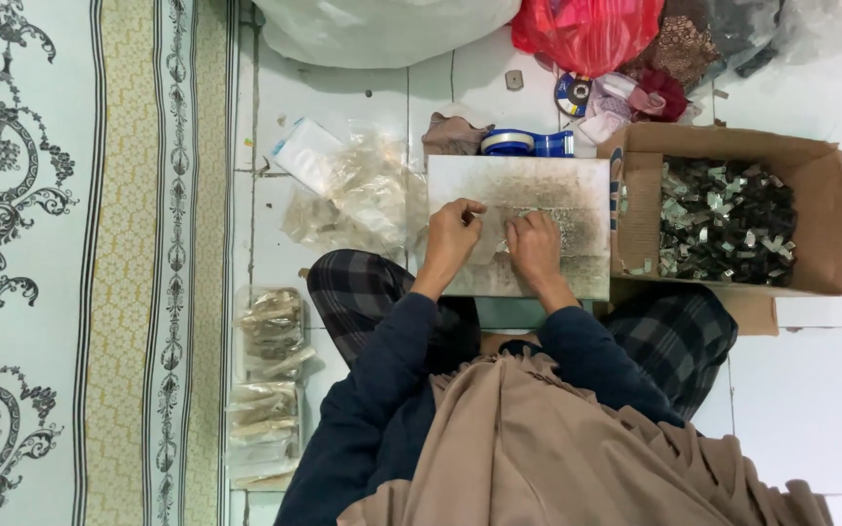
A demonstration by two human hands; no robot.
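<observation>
White tiled floor (811,390) seen from above in the head view, bordered on the left by a pale patterned carpet with beige bands (70,292). Resting across plaid-trousered knees near the middle: a flat rectangular grey board, worn and speckled (577,200). Left hand (451,239) set on the board's left part, fingers curled inward with thumb and fingertips pinched close on something small and thin, too small to identify. Right hand (535,248) just beside it, toward the board's centre, fingers bent down and pressing on a small patch of glittery, pale material (562,222); hard to tell whether gripped or merely held flat. Touching the board's right edge: an open brown cardboard box filled with small shiny silver and dark pieces (728,219). Beyond the far edge: a blue tape dispenser (528,143). Off the left edge: crumpled clear plastic bags (363,195), and nearer the carpet, stacked clear packets of pale contents (267,390). At the top, well apart: a red plastic bag (587,34).
</observation>
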